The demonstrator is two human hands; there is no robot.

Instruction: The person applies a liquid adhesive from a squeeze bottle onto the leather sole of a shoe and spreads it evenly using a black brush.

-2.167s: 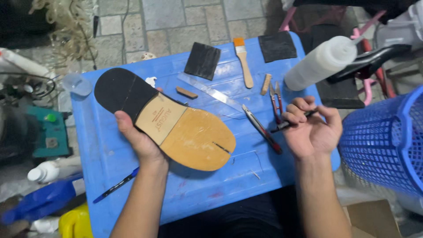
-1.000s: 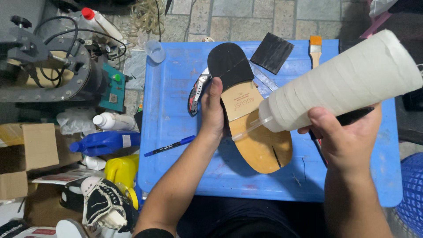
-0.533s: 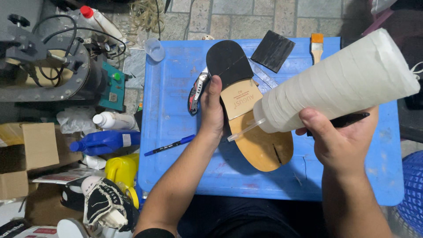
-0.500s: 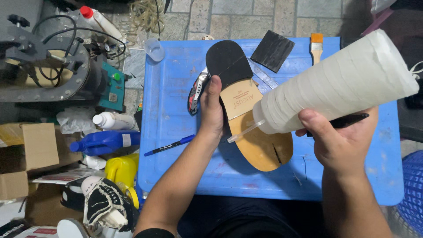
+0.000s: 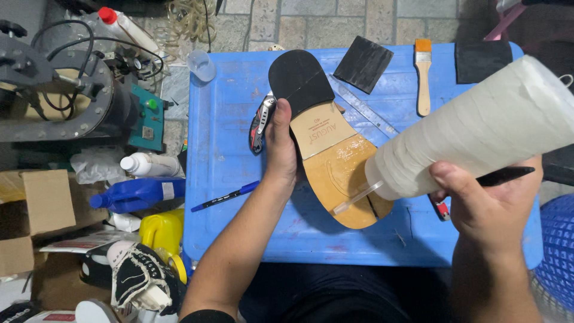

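The right hand (image 5: 484, 209) is clenched around a ribbed, translucent white squeeze bottle (image 5: 478, 128), its thin nozzle over a tan leather shoe sole (image 5: 335, 155) with a black rubber heel. The left hand (image 5: 281, 146) grasps the sole's edge at centre frame, above the scuffed blue plastic table (image 5: 227, 107).

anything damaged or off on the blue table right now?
One thing: the tan shoe sole has a dark slit in its toe end, near the nozzle of the white squeeze bottle that the right hand tilts over it. The left hand steadies the sole. No spill visible on the blue table.
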